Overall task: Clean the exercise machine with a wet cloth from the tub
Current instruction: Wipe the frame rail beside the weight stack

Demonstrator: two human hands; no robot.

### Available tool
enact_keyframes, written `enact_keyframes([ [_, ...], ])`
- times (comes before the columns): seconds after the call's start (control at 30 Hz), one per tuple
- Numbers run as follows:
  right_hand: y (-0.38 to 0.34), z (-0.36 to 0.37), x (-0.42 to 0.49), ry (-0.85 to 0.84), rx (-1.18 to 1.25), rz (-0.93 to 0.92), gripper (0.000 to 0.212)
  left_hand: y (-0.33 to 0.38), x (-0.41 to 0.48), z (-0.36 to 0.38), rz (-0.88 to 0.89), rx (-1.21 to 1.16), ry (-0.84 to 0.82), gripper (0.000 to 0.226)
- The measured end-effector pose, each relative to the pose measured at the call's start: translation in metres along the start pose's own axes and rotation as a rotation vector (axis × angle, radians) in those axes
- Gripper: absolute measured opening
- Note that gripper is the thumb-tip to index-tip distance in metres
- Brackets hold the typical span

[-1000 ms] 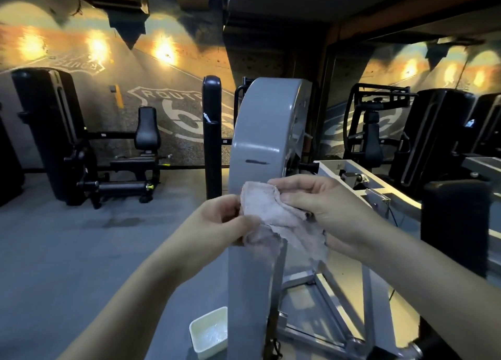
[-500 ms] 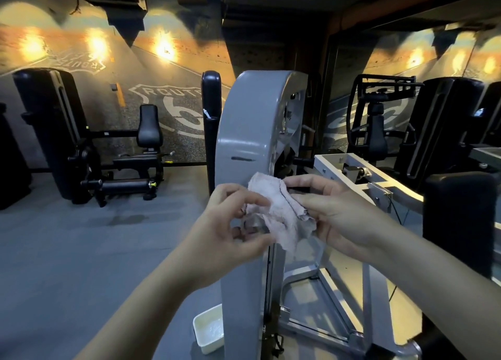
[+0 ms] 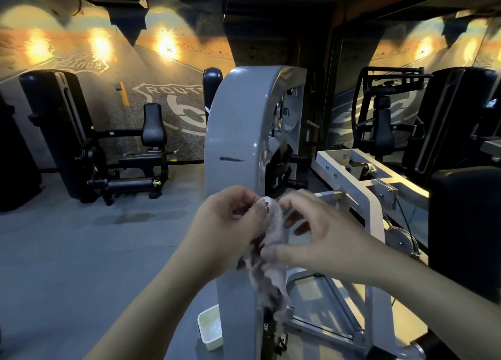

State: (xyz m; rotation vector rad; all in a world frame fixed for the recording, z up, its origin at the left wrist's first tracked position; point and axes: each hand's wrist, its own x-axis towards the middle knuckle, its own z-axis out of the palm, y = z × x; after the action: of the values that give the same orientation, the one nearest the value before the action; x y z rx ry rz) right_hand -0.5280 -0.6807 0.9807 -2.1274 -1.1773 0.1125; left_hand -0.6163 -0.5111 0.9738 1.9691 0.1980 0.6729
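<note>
So, progress check from our head cam: the cloth [image 3: 271,267] was out of the tub [image 3: 210,330] and up in both hands, held right in front of the grey machine [image 3: 244,132]; we'd call that the fetching part done. Our left hand [image 3: 227,224] had its grip pinched on the top edge of the cloth, fingers curled round it; our right hand [image 3: 325,240] had its grip on it too, thumb pressed into the side and fingertips at the top, with the rest hanging down loose between them. Looked to us like bunching or refolding, not wiping; we couldn't tell if the cloth touched the machine at all. The tub sat down on the floor [image 3: 81,251] just beside the foot of the machine, pale and shallow; whether it held water we couldn't say. A dark streak [image 3: 230,159] showed across the grey cover, so our guess was that most of the actual wiping was left to do.

Writing: the wall [image 3: 135,61] behind had a painted road shield [image 3: 173,90] reading "ROUTE" with a big 6 under it, the rest hidden by the machine; a second shield [image 3: 81,65] higher left showed the same word upside down. No brand or label on the machine that we could read.
</note>
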Motion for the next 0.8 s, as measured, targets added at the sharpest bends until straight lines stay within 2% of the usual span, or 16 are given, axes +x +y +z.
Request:
enact_keyframes([
  [0.07,-0.001,-0.001,0.004,0.076,0.056,0.027,0.017,0.003,0.003,0.001,0.001,-0.025,0.012,0.018],
  [0.17,-0.002,-0.009,0.008,0.111,0.205,0.128,0.021,-0.003,0.011,-0.002,-0.040,-0.014,0.025,0.016],
  [0.27,0.001,-0.016,0.012,0.077,0.540,0.241,0.028,-0.009,0.015,-0.006,-0.065,0.080,0.027,0.021],
  [0.37,0.003,-0.023,0.017,0.132,0.783,0.252,0.019,-0.007,0.012,-0.005,-0.099,-0.006,0.006,0.017],
  [0.43,0.005,-0.027,0.016,0.112,0.880,0.277,0.020,-0.003,0.010,-0.005,-0.028,0.004,-0.055,0.021],
  [0.5,0.006,-0.030,0.018,0.051,0.928,0.317,0.016,0.003,0.008,-0.006,0.059,0.029,-0.144,0.012],
  [0.53,0.008,-0.032,0.019,0.034,0.946,0.335,0.018,0.005,0.007,-0.008,0.088,0.090,-0.209,0.011],
  [0.6,0.012,-0.036,0.021,0.001,0.988,0.343,0.022,0.003,0.006,-0.011,0.183,0.361,-0.319,0.027],
  [0.63,0.012,-0.038,0.020,-0.029,0.975,0.328,0.026,0.002,0.008,-0.012,0.231,0.464,-0.318,0.025],
  [0.67,0.013,-0.038,0.019,-0.062,0.887,0.287,0.032,0.004,0.011,-0.012,0.274,0.501,-0.287,0.014],
  [0.7,0.014,-0.039,0.017,-0.095,0.703,0.222,0.036,0.005,0.013,-0.013,0.299,0.477,-0.252,0.003],
  [0.77,0.013,-0.036,0.013,-0.099,0.246,0.091,0.037,0.008,0.019,-0.012,0.261,0.332,-0.193,0.012],
  [0.8,0.012,-0.033,0.013,-0.062,0.119,0.037,0.039,0.011,0.021,-0.012,0.213,0.244,-0.185,0.019],
])
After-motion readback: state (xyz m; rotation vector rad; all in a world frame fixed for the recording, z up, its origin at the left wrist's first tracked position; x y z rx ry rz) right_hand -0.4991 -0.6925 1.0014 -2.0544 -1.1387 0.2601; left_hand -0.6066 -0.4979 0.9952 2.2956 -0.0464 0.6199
